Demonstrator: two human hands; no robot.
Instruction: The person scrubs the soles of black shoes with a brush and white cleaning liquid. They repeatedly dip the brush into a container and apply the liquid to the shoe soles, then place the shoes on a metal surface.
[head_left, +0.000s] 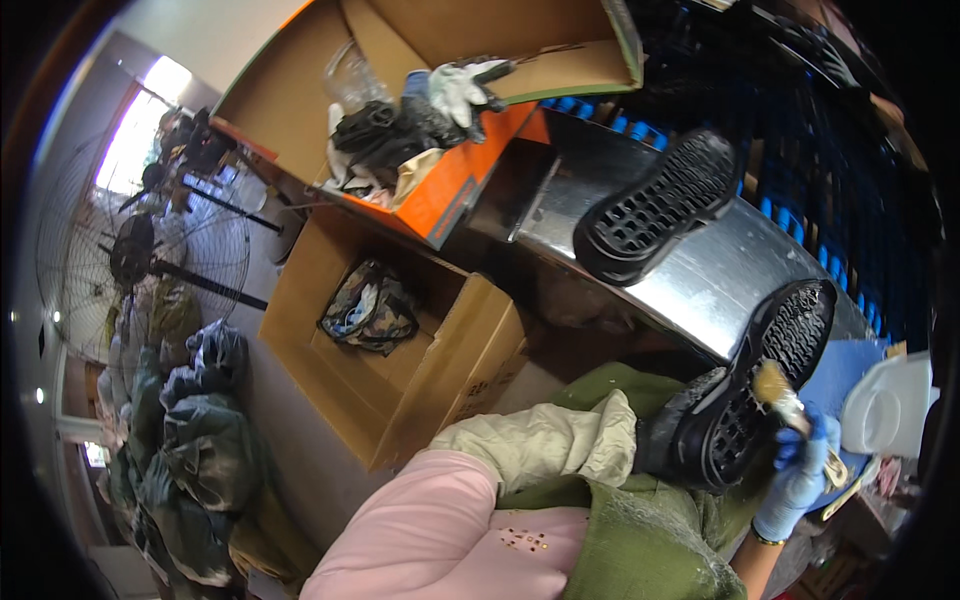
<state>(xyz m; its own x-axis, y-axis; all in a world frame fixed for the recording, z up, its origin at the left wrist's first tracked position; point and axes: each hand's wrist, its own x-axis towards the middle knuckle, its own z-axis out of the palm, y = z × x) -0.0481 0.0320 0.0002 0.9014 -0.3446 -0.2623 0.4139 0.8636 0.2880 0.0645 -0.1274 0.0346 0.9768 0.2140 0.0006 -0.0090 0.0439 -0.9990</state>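
While the right hand (pixel 800 478) held a brush (pixel 774 386) in closed fingers at the black sole (pixel 738 400) by the edge of the metal desk (pixel 690 295), a second sole (pixel 660 208) lay there; the left hand's (pixel 675 420) grip could not be told.

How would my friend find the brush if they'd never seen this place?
Start at the shiny metal surface, then look at the lower black shoe sole. There, the blue-gloved right hand holds the brush. Its tan bristles stand out against the black sole.
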